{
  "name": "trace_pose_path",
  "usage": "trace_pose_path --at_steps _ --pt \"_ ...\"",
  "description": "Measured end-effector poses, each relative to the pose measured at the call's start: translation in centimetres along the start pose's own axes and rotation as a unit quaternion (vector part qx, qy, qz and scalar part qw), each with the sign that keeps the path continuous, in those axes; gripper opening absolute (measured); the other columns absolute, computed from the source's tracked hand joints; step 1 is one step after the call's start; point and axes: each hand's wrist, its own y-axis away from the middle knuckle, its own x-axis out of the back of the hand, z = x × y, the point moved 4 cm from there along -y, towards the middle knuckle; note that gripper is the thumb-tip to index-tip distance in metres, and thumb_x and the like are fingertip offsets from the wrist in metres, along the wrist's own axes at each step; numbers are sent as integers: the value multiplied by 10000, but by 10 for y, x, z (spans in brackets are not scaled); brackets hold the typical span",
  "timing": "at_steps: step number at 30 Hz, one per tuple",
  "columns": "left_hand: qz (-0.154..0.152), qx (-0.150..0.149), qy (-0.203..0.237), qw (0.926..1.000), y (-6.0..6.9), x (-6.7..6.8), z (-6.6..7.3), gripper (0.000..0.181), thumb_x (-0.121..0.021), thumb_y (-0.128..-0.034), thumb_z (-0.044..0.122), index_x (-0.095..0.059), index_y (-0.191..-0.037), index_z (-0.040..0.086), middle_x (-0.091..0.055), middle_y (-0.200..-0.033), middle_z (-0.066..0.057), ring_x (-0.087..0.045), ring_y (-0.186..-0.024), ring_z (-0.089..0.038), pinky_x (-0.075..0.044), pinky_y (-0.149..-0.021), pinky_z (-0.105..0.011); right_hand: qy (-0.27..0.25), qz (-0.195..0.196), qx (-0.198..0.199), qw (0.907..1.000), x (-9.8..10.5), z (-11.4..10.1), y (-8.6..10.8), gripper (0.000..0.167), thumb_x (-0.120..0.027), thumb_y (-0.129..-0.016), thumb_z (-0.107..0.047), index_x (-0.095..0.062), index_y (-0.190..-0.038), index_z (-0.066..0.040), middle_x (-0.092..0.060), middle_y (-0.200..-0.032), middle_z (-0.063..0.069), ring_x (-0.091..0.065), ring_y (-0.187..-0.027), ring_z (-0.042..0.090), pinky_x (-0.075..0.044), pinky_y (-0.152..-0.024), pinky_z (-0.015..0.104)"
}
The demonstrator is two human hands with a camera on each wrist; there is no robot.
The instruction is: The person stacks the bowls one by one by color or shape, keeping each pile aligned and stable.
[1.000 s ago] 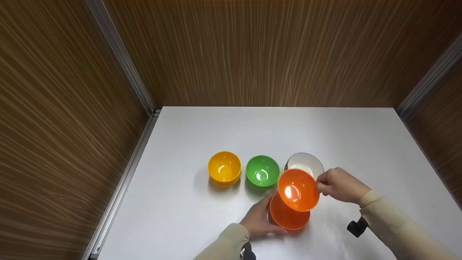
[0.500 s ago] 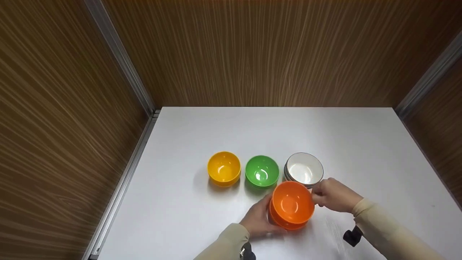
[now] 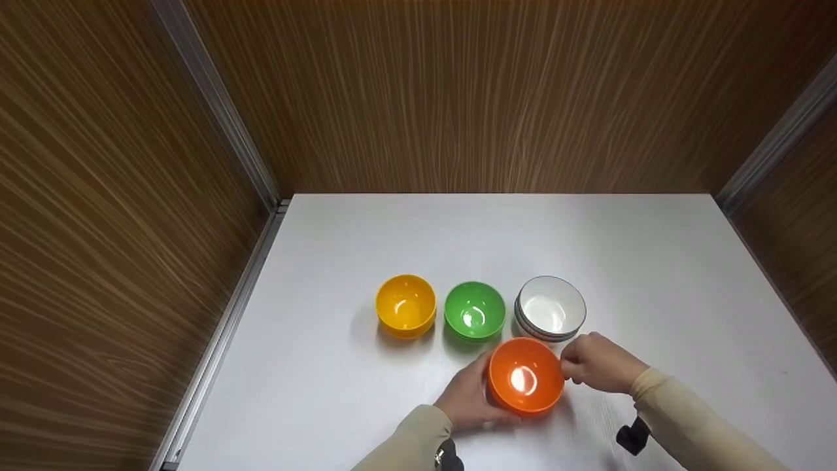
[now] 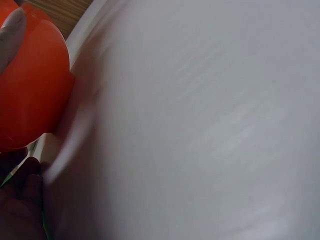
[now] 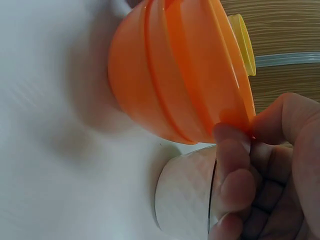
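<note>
Orange bowls stand nested in a stack near the front of the white table, the top one sitting inside the other. My right hand pinches the top bowl's rim on its right side; in the right wrist view, thumb and fingers meet at the rim of the orange bowl. My left hand holds the stack from the left, fingers behind it and thumb at the front. The left wrist view shows the orange bowl with a thumb against it. Its far side is hidden there.
Behind the orange stack are white bowls with dark rims, close to my right hand. Stacked green bowls stand to their left, then stacked yellow bowls. Wood-grain panels enclose the table at the back and sides.
My right hand has lowered the top orange bowl toward me and into the one below. The left hand has stayed in place around the lower bowl.
</note>
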Motion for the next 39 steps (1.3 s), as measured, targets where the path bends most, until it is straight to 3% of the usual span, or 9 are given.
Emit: trace_pose_path --at_steps 23,34,39 --pt "12 76 -10 10000 1 2 0 1228 -910 -533 447 -230 -1526 207 -360 -1486 133 -369 -1344 -95 -316 -1117 -414 -185 -39 62 9998 -8 6 1 225 -559 -859 -58 -685 -710 -171 -629 -647 -50 -509 -549 33 -438 -475 205" --pt "-8 14 59 10000 -3 1 0 1207 -900 -533 478 -254 -1519 217 -373 -1474 154 -368 -1343 -83 -306 -1125 -405 -147 106 108 9998 -8 6 3 221 -557 -824 -33 -679 -683 -152 -585 -600 -107 -495 -526 23 -418 -457 194" --pt "-23 45 -5 10000 -3 1 0 1208 -907 -536 462 -246 -1520 226 -364 -1481 150 -363 -1347 -89 -303 -1125 -416 -220 67 102 9997 -6 8 5 213 -577 -891 -104 -680 -710 -149 -591 -615 -90 -497 -545 26 -420 -473 202"
